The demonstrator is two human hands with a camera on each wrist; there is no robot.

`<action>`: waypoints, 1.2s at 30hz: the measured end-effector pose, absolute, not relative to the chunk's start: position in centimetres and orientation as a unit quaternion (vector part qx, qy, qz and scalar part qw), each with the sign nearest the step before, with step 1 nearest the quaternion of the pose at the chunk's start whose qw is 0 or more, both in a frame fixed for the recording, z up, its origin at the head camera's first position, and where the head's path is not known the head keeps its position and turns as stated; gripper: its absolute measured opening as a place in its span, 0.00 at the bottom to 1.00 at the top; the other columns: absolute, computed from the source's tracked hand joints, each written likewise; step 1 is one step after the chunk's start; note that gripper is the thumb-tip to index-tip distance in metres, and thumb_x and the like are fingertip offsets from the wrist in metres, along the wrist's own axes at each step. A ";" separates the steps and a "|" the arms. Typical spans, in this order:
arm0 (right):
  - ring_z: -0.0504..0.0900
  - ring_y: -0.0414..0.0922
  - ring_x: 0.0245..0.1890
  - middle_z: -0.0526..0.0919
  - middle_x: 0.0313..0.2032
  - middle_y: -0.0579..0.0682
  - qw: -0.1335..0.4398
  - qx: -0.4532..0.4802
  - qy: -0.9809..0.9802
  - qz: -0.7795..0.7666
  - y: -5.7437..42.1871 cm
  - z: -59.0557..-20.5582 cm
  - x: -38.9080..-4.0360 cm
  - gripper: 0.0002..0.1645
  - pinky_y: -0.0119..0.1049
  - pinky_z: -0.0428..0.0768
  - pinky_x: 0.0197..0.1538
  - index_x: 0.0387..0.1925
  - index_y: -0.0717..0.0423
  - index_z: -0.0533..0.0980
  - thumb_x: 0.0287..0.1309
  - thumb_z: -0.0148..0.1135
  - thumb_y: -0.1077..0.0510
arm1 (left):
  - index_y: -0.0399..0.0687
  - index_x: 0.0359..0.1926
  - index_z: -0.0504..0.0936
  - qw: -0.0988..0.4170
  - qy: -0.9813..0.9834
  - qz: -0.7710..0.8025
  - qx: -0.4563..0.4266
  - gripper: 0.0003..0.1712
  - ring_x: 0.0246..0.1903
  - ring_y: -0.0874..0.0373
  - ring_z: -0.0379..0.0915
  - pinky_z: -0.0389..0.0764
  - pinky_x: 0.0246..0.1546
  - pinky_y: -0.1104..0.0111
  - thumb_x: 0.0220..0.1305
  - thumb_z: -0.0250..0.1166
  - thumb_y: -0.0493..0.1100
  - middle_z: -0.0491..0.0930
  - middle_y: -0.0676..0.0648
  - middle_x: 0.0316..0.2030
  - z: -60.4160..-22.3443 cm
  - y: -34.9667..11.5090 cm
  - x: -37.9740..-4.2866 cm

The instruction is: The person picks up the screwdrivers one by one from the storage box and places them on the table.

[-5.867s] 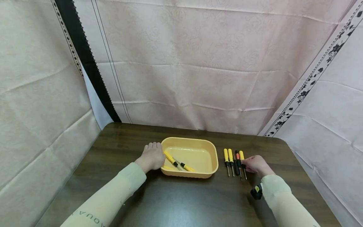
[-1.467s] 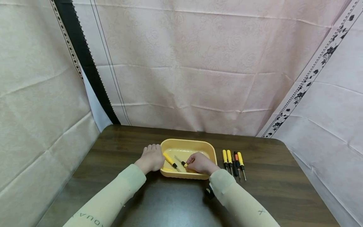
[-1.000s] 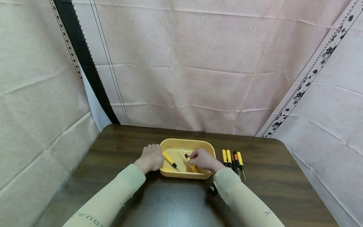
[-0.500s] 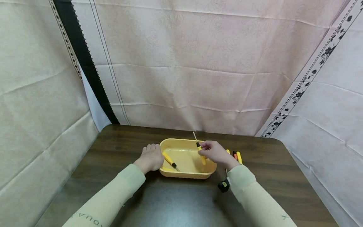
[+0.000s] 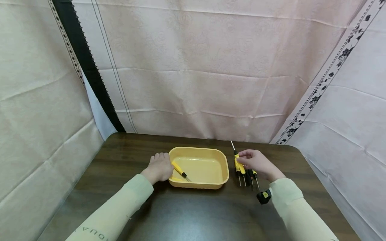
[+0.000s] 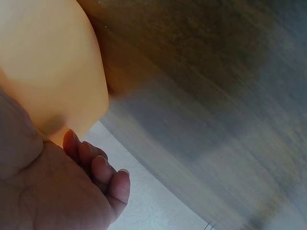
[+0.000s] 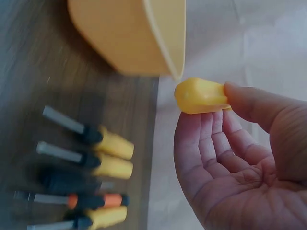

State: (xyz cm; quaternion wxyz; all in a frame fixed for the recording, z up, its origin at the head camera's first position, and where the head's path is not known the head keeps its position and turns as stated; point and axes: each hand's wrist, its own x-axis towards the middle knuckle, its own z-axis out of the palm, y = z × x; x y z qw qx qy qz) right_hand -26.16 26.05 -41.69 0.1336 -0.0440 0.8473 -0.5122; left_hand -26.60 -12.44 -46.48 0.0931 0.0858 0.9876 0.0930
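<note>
My right hand [image 5: 256,162] pinches a yellow-handled screwdriver [image 7: 199,96] between thumb and fingers. Its shaft points up and away, over a row of screwdrivers lying on the table. In the right wrist view that row holds yellow-handled screwdrivers [image 7: 115,143], a blurred black one [image 7: 67,181] and a black-and-orange one [image 7: 96,200]. My left hand [image 5: 159,167] holds the left side of a yellow plastic tray [image 5: 212,184]; its thumb is mostly hidden. Inside the tray lies a yellow-and-black screwdriver [image 5: 180,170]. Another yellow handle [image 5: 177,179] shows partly at the near left corner.
The dark wooden table [image 5: 193,214] has rounded far corners. A pale cloth [image 5: 193,83] hangs behind it and on both sides. A black device [image 5: 264,196] sits at my right wrist.
My right hand left the row's rightmost screwdriver, reached into the tray and picked up a yellow screwdriver. It has lifted this up and carried it right. My left hand stayed at the tray.
</note>
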 end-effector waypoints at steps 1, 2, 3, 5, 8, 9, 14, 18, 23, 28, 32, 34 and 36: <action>0.81 0.50 0.42 0.78 0.48 0.63 0.135 -0.039 0.847 -0.513 26.6 -41.8 -26.1 0.25 0.45 0.79 0.45 0.55 0.68 0.71 0.63 0.62 0.55 | 0.36 0.51 0.65 0.093 0.988 0.094 0.086 0.19 0.41 0.47 0.57 0.59 0.49 0.54 0.68 0.44 0.45 0.63 0.41 0.40 -46.5 -12.5 -26.6; 0.80 0.50 0.42 0.78 0.48 0.63 0.137 -0.037 0.847 -0.513 27.2 -42.0 -26.1 0.25 0.45 0.79 0.45 0.55 0.68 0.70 0.63 0.62 0.55 | 0.36 0.51 0.65 0.094 0.987 0.093 0.086 0.19 0.41 0.47 0.57 0.59 0.49 0.54 0.68 0.44 0.45 0.63 0.41 0.40 -46.5 -12.5 -26.6; 0.80 0.50 0.43 0.78 0.49 0.64 0.137 -0.035 0.848 -0.511 27.8 -42.2 -26.1 0.26 0.44 0.79 0.45 0.56 0.69 0.70 0.64 0.61 0.55 | 0.36 0.52 0.65 0.095 0.987 0.093 0.086 0.19 0.41 0.47 0.57 0.59 0.49 0.54 0.68 0.43 0.45 0.63 0.41 0.40 -46.5 -12.5 -26.6; 0.81 0.50 0.44 0.78 0.49 0.64 0.135 -0.025 0.848 -0.513 29.0 -42.7 -26.1 0.26 0.44 0.79 0.46 0.56 0.70 0.70 0.64 0.61 0.55 | 0.35 0.52 0.65 0.097 0.987 0.095 0.086 0.19 0.41 0.46 0.57 0.59 0.49 0.53 0.68 0.43 0.45 0.63 0.40 0.40 -46.5 -12.5 -26.6; 0.81 0.52 0.46 0.77 0.51 0.66 0.131 -0.011 0.851 -0.508 30.8 -43.5 -25.9 0.27 0.43 0.79 0.46 0.58 0.72 0.68 0.66 0.59 0.55 | 0.35 0.52 0.65 0.096 0.987 0.096 0.085 0.19 0.41 0.46 0.57 0.59 0.49 0.53 0.68 0.43 0.45 0.63 0.40 0.40 -46.5 -12.6 -26.6; 0.81 0.53 0.47 0.76 0.52 0.67 0.130 -0.001 0.852 -0.508 31.3 -43.7 -25.8 0.28 0.43 0.79 0.46 0.58 0.72 0.67 0.66 0.58 0.55 | 0.35 0.52 0.65 0.095 0.987 0.097 0.086 0.19 0.41 0.46 0.57 0.59 0.49 0.53 0.68 0.44 0.45 0.63 0.40 0.40 -46.5 -12.6 -26.6; 0.81 0.51 0.43 0.76 0.50 0.65 0.130 0.052 0.859 -0.492 33.4 -45.2 -25.4 0.28 0.44 0.80 0.45 0.58 0.73 0.67 0.67 0.58 0.54 | 0.35 0.52 0.65 0.092 0.988 0.092 0.088 0.19 0.41 0.46 0.57 0.59 0.48 0.54 0.68 0.44 0.45 0.64 0.40 0.40 -46.4 -12.6 -26.5; 0.80 0.45 0.37 0.78 0.45 0.59 0.131 0.095 0.864 -0.476 34.4 -46.1 -25.0 0.27 0.43 0.79 0.44 0.56 0.72 0.69 0.66 0.59 0.54 | 0.34 0.52 0.65 0.092 0.988 0.092 0.086 0.20 0.41 0.46 0.57 0.59 0.49 0.54 0.68 0.43 0.45 0.63 0.40 0.40 -46.3 -12.6 -26.4; 0.78 0.44 0.33 0.78 0.41 0.57 0.135 0.121 0.864 -0.470 35.0 -46.8 -24.7 0.25 0.42 0.80 0.42 0.54 0.73 0.70 0.65 0.59 0.56 | 0.34 0.52 0.65 0.093 0.988 0.092 0.085 0.20 0.41 0.46 0.57 0.59 0.49 0.54 0.68 0.43 0.45 0.63 0.40 0.40 -46.4 -12.6 -26.5; 0.77 0.43 0.31 0.78 0.36 0.54 0.143 0.136 0.861 -0.468 35.0 -47.5 -24.7 0.22 0.38 0.80 0.37 0.51 0.73 0.71 0.65 0.59 0.58 | 0.35 0.52 0.65 0.092 0.987 0.094 0.087 0.19 0.41 0.46 0.57 0.59 0.49 0.53 0.68 0.43 0.44 0.63 0.40 0.40 -46.5 -12.6 -26.6; 0.76 0.44 0.30 0.78 0.35 0.55 0.151 0.149 0.864 -0.456 34.8 -47.7 -24.8 0.20 0.37 0.79 0.36 0.50 0.72 0.72 0.65 0.59 0.58 | 0.35 0.52 0.65 0.091 0.987 0.096 0.089 0.19 0.41 0.46 0.57 0.59 0.49 0.54 0.68 0.42 0.45 0.63 0.40 0.40 -46.5 -12.6 -26.6; 0.76 0.44 0.30 0.78 0.35 0.55 0.152 0.153 0.866 -0.451 34.7 -47.8 -24.8 0.19 0.36 0.79 0.36 0.49 0.72 0.73 0.65 0.59 0.58 | 0.35 0.52 0.65 0.090 0.987 0.096 0.090 0.20 0.41 0.46 0.57 0.59 0.49 0.54 0.68 0.42 0.45 0.63 0.40 0.40 -46.5 -12.6 -26.6; 0.77 0.44 0.30 0.78 0.36 0.55 0.152 0.152 0.868 -0.447 34.7 -47.8 -24.8 0.19 0.37 0.79 0.36 0.49 0.71 0.73 0.65 0.59 0.58 | 0.35 0.52 0.65 0.088 0.987 0.097 0.091 0.20 0.41 0.46 0.57 0.59 0.49 0.53 0.68 0.43 0.45 0.63 0.40 0.40 -46.5 -12.6 -26.5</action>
